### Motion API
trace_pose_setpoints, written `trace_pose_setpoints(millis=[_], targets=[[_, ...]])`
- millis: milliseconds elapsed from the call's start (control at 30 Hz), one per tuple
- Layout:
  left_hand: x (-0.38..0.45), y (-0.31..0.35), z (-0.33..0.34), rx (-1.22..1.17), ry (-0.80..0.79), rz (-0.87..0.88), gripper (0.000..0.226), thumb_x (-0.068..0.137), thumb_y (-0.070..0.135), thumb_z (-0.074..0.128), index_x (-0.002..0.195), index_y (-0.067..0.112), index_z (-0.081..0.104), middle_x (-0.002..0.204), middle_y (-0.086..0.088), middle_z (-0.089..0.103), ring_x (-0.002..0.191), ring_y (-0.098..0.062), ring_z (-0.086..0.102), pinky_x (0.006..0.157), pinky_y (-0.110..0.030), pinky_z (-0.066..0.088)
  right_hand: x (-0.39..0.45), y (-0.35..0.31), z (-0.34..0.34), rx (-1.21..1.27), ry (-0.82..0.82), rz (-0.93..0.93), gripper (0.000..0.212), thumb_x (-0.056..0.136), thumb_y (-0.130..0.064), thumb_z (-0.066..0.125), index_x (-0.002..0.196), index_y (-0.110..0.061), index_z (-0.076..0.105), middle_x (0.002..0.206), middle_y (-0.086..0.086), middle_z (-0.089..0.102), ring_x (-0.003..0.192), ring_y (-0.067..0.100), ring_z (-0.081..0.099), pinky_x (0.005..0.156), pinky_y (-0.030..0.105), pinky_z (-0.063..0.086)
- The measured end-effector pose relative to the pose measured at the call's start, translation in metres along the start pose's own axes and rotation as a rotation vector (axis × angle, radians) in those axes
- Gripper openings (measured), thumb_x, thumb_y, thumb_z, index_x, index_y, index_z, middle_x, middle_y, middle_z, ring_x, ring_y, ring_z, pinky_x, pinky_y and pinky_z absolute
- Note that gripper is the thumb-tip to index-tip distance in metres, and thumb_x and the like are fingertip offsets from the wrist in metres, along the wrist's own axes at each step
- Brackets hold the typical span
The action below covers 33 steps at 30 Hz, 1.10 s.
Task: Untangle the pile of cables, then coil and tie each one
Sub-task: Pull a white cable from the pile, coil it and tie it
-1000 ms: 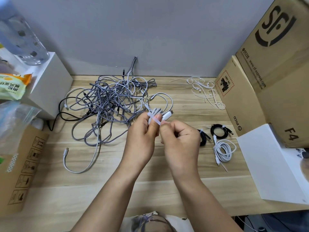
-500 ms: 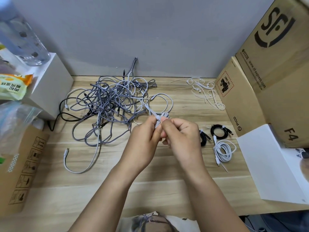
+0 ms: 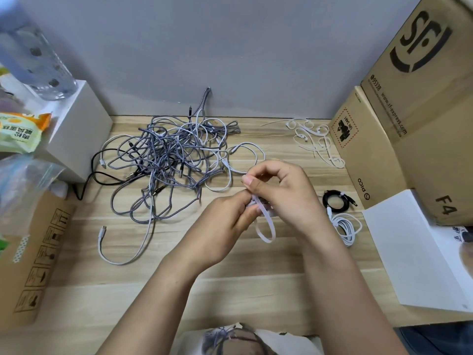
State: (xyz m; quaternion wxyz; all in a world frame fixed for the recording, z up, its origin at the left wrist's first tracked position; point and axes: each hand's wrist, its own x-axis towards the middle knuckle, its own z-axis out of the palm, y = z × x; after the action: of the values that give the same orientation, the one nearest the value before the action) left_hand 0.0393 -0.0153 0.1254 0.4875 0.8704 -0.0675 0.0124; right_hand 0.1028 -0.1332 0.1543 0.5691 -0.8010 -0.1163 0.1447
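A tangled pile of grey braided, white and black cables lies on the wooden desk towards the back left. My left hand and my right hand meet above the desk's middle and pinch a small white cable bundle, mostly hidden between the fingers. A white tie strap hangs from it in a loop. A tied black coil and a tied white coil lie to the right of my hands.
Spare white ties lie at the back right. Cardboard boxes and a white box line the right edge. At the left stand a white box with a water bottle, a snack bag, a plastic bag and a cardboard box.
Both hands have dropped lower and nearer to me with the bundle. The cable's plugs, seen above the fingers before, are now hidden, and the tie now hangs down in a loop.
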Motion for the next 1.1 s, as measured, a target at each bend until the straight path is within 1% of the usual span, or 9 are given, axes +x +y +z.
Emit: trace_pose_setpoints(millis=[133,267,367,433,567,767,833,967,1100], targets=[[0.003,-0.002,0.000,-0.006,-0.005,-0.008,0.031,0.097,0.017,0.048,0.073,0.035,0.042,0.060,0.028,0.054,0.055,0.007,0.046,0.051,-0.011,0.030,-0.013,-0.013,0.002,0.218,-0.032,-0.107,0.009,0.071,-0.018,0.063,0.065,-0.024,0.060,0.059,-0.013,0.056,0.058,0.017,0.050,0.057,0.025,0.043],[0.005,-0.047,0.007,-0.105,0.034,-0.217,0.017,0.096,0.034,0.048,0.080,0.029,0.053,0.075,0.000,0.066,0.067,-0.003,0.058,0.068,-0.024,0.046,-0.041,-0.050,-0.016,0.745,-0.322,-0.283,0.010,0.080,-0.017,0.063,0.071,-0.019,0.060,0.053,-0.008,0.056,0.044,0.003,0.044,0.043,0.015,0.031],[-0.002,-0.066,0.001,-0.272,0.217,-0.366,0.022,0.097,0.029,0.048,0.080,0.020,0.058,0.078,-0.003,0.068,0.074,-0.007,0.065,0.073,-0.025,0.051,-0.048,-0.061,-0.030,0.660,-0.424,-0.410,0.007,0.081,-0.026,0.063,0.075,-0.022,0.062,0.053,-0.012,0.054,0.045,0.005,0.044,0.044,0.018,0.032],[0.003,-0.059,-0.005,-0.209,0.227,-0.298,0.025,0.097,0.027,0.048,0.076,0.018,0.056,0.058,0.014,0.057,0.058,0.004,0.051,0.059,-0.014,0.040,-0.038,-0.048,-0.027,0.539,-0.310,-0.258,0.010,0.078,-0.021,0.065,0.069,-0.023,0.062,0.049,-0.008,0.053,0.044,0.007,0.044,0.045,0.015,0.034],[0.013,-0.043,-0.009,-0.111,0.215,-0.205,0.028,0.090,0.040,0.041,0.074,0.020,0.053,0.054,0.012,0.044,0.053,-0.004,0.037,0.055,-0.026,0.031,-0.012,-0.006,0.004,0.378,-0.107,0.016,0.016,0.090,-0.013,0.060,0.074,-0.015,0.057,0.048,-0.004,0.050,0.044,0.005,0.043,0.044,0.016,0.033],[0.008,-0.043,-0.004,0.070,0.146,-0.165,0.029,0.097,0.024,0.045,0.070,0.031,0.044,0.059,0.009,0.046,0.059,-0.010,0.041,0.059,-0.032,0.034,0.001,0.017,0.022,0.362,-0.098,0.115,0.008,0.094,-0.012,0.053,0.090,-0.017,0.058,0.044,-0.008,0.050,0.039,0.004,0.040,0.041,0.016,0.030],[0.007,-0.044,-0.002,0.174,0.080,-0.125,0.021,0.096,0.031,0.042,0.075,0.027,0.046,0.063,0.006,0.052,0.065,-0.022,0.047,0.061,-0.035,0.038,0.002,0.017,0.022,0.345,-0.156,0.142,0.011,0.096,-0.018,0.049,0.098,-0.018,0.060,0.043,-0.006,0.049,0.035,0.006,0.038,0.038,0.017,0.028],[0.004,-0.047,0.001,0.206,0.082,-0.081,0.027,0.090,0.040,0.037,0.090,0.015,0.048,0.079,-0.007,0.061,0.077,-0.034,0.055,0.068,-0.041,0.046,-0.001,0.011,0.019,0.398,-0.223,0.185,0.041,0.099,-0.037,0.034,0.076,-0.012,0.058,0.046,0.001,0.054,0.035,0.008,0.042,0.039,0.019,0.029],[0.006,-0.042,-0.003,0.002,0.214,-0.167,0.019,0.098,0.024,0.045,0.079,0.022,0.042,0.067,0.004,0.050,0.069,-0.019,0.049,0.065,-0.034,0.036,-0.010,0.013,0.021,0.514,-0.217,0.238,0.048,0.087,-0.041,0.047,0.050,-0.011,0.051,0.048,0.007,0.055,0.038,0.015,0.047,0.042,0.021,0.037]])
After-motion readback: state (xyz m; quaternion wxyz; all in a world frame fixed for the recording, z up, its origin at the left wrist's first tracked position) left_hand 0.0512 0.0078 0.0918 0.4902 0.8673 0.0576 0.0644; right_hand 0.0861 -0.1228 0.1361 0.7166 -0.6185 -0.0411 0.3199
